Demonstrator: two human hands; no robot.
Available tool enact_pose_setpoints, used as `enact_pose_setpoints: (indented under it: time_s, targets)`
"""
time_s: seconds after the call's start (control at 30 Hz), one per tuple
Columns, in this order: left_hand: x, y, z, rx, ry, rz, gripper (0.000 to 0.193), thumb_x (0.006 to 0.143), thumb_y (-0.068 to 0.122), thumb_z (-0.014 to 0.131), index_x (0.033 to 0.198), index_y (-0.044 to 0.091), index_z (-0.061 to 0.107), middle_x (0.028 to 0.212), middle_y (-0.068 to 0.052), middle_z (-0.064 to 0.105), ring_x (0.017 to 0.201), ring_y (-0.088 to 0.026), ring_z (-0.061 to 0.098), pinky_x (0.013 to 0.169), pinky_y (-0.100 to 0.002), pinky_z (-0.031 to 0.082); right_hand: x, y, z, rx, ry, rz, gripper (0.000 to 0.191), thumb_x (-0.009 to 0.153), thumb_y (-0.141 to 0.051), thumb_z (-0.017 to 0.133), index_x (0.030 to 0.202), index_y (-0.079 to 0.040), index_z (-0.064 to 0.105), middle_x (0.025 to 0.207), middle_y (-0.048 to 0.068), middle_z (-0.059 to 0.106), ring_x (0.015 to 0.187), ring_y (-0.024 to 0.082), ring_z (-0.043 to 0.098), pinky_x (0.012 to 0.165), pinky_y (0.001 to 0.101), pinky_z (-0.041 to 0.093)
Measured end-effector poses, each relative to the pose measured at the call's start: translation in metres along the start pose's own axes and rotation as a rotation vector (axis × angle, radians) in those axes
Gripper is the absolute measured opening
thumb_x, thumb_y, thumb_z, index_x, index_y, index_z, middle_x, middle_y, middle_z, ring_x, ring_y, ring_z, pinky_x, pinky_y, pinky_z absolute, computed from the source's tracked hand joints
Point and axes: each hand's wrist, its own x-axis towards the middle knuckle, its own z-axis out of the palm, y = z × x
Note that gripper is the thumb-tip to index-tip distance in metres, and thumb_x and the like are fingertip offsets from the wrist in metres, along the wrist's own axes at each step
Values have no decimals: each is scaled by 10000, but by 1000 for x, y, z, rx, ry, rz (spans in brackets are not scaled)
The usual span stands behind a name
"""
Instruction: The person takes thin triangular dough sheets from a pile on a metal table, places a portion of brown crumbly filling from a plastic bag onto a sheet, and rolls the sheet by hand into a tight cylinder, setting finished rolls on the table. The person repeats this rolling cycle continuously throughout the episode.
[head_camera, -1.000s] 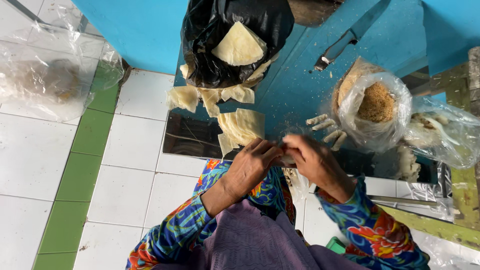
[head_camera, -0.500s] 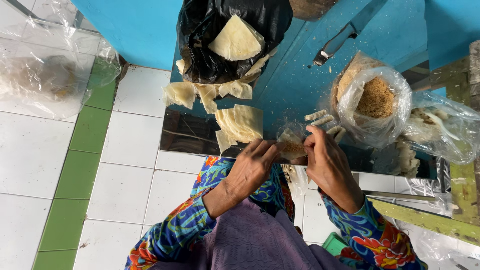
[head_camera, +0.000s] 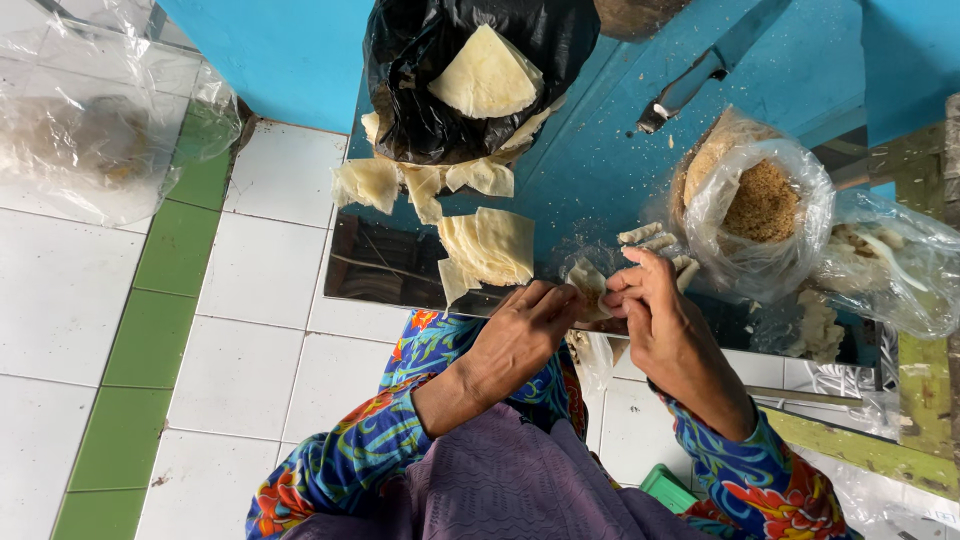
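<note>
1. Head view: my left hand (head_camera: 520, 335) and my right hand (head_camera: 655, 320) meet at the near edge of the blue table (head_camera: 600, 160), both pinched shut on one small pale pastry wrapper (head_camera: 587, 285) held between them.
2. The wrapper is folded, its upper corner sticking up above my fingertips (head_camera: 625, 280).
3. Just left of it lies a loose stack of square wrappers (head_camera: 490, 248), flat on the table.
4. Farther off, a black plastic bag (head_camera: 450, 60) spills more wrappers, one triangular sheet (head_camera: 487, 75) lying on top.
5. Just right of my right hand lie a few finished rolls (head_camera: 650, 238), beside a clear bag of brown crumbly filling (head_camera: 765, 200).
6. A knife (head_camera: 700, 80) lies on the far table.
7. White and green floor tiles (head_camera: 150, 300) fill the left.
</note>
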Motion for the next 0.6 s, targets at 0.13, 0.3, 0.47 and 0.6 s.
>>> enact_pose_setpoints:
  time_s: [0.13, 0.3, 0.47, 0.6]
  targets:
    - [3, -10, -4, 26, -81, 51, 366, 847, 99, 652, 1201, 10, 678, 1137, -67, 623, 1077, -217, 612, 930, -334, 534, -6, 4, 11, -9, 18, -64, 538, 946, 70, 582, 1428, -2, 354, 1087, 155, 675, 982, 237, 740, 816, 356, 594]
    - [8, -20, -10, 110, -120, 169, 340, 858, 121, 662, 1180, 15, 684, 1165, -59, 637, 1082, -214, 616, 926, -329, 548, -14, 22, 16, 42, 79, -93, 611, 886, 101, 652, 1431, 6, 393, 1186, 184, 660, 1050, 279, 714, 857, 360, 591]
    - [9, -23, -13, 204, -70, 268, 423, 803, 155, 661, 1202, 17, 693, 1217, -62, 648, 1096, -204, 621, 952, -325, 558, -21, 40, 24, 154, 164, 74, 660, 889, 98, 656, 1464, 2, 347, 1151, 171, 636, 963, 232, 709, 797, 320, 598]
    - [12, -24, -13, 214, -125, 287, 404, 800, 164, 668, 1176, 17, 697, 1140, -46, 641, 1049, -197, 622, 914, -312, 561, -20, 45, 28, 343, 174, 157, 637, 929, 100, 609, 1483, -7, 313, 1083, 139, 641, 898, 190, 718, 777, 299, 606]
